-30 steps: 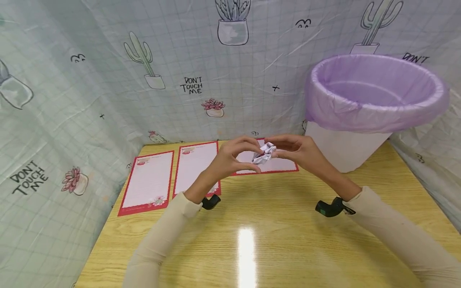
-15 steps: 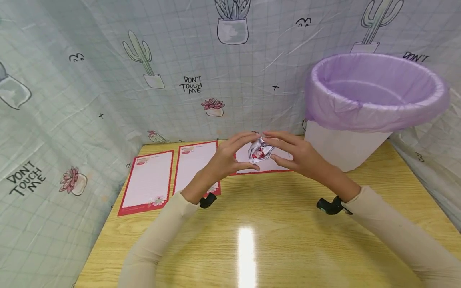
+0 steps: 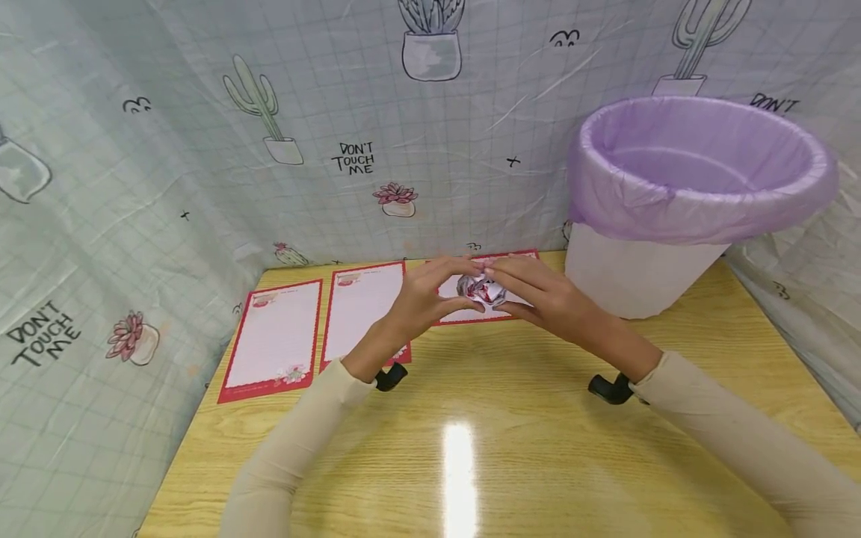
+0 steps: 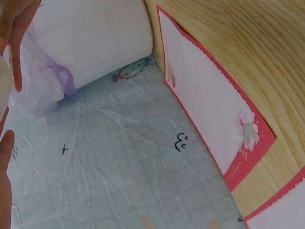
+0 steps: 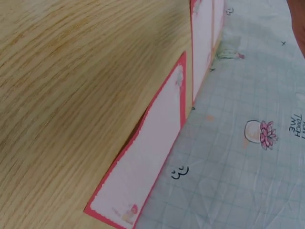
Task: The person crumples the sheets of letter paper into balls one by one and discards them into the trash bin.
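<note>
A crumpled ball of paper (image 3: 481, 290), white with red bits, is cupped between both hands above the far part of the table. My left hand (image 3: 422, 295) holds its left side, fingers curved over the top and thumb below. On the other side my right hand (image 3: 546, 295) grips it the same way, the fingertips of the two hands meeting over it. The left wrist view catches only a pale edge of the paper ball (image 4: 5, 86) and parts of the hands at the left border. A strip of skin shows at the upper right edge of the right wrist view.
Red-bordered sheets lie along the table's back edge: a left sheet (image 3: 272, 340), a middle one (image 3: 363, 306) and a right one (image 4: 205, 95) behind the hands. A white bin (image 3: 625, 276) with a purple liner (image 3: 639, 213) stands at back right. A printed curtain (image 3: 303, 209) hangs behind.
Both hands have turned and squeezed the paper ball, which is more compact and shows a different side. The right hand has moved slightly left, closer around it.
</note>
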`<state>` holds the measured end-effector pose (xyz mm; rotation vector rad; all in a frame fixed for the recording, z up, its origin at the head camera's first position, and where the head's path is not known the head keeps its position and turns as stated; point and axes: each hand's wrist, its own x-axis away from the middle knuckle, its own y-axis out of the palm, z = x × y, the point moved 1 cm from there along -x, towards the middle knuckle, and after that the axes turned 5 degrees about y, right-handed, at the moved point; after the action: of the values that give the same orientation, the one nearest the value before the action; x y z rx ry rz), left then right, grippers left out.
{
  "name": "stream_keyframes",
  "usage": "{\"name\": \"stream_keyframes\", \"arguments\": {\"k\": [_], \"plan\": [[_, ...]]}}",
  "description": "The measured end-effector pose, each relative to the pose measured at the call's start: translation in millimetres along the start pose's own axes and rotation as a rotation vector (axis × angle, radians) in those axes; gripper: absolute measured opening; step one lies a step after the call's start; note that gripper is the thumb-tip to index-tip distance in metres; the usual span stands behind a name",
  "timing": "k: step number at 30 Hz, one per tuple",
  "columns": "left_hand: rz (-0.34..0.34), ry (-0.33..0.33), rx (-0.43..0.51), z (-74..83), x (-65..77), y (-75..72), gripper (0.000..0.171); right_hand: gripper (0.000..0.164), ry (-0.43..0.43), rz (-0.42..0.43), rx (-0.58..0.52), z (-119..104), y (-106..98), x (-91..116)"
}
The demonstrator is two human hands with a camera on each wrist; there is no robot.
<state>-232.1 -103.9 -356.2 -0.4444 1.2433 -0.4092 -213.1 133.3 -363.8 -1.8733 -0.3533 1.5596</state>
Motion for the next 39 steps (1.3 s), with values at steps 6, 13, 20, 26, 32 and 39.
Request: {"name": "stream_keyframes", "arguments": {"k": [6, 13, 20, 26, 32, 39], "plan": [[0.09, 0.016, 0.073, -0.2, -2.6, 8.9, 0.027, 0.028, -0.042, 0.144, 0.012, -4, 4, -6], [0.139, 0.003, 0.095, 0.8, -6.5, 13.1, 0.016, 0.023, -0.024, 0.173, 0.022, -2, 5, -8], [0.066, -0.097, 0.114, 2.0, -3.8, 12.2, 0.027, 0.037, 0.132, 0.011, -0.007, -1, -11, -4], [0.026, -0.162, 0.1, 2.6, -1.9, 9.5, 0.033, 0.046, 0.232, -0.035, 0.029, -3, -48, 1], [-0.006, -0.181, 0.09, 1.6, -0.9, 1.7, 0.036, 0.047, 0.312, 0.12, 0.117, -2, -101, 10], [-0.019, -0.137, 0.032, 0.9, -3.7, -8.7, 0.036, 0.015, 0.744, 0.208, 0.21, -11, -181, 28]]}}
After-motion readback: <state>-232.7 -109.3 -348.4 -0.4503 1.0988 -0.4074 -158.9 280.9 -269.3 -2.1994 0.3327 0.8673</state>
